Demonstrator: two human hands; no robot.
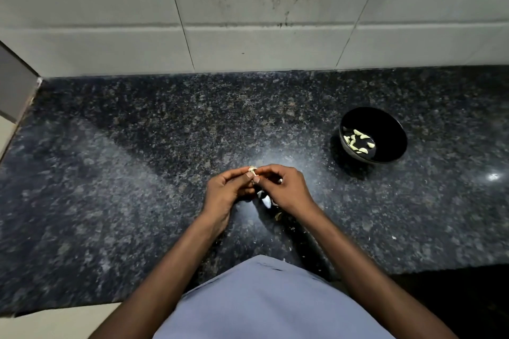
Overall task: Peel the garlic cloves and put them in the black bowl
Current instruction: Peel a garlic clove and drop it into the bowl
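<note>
no writing, label, brand, number or sign can be read anywhere in this view.

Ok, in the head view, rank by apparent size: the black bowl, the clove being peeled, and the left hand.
1. Black bowl and left hand: look alike, and the hand is nearer the camera, so unranked.
2. Clove being peeled, by far the smallest.
</note>
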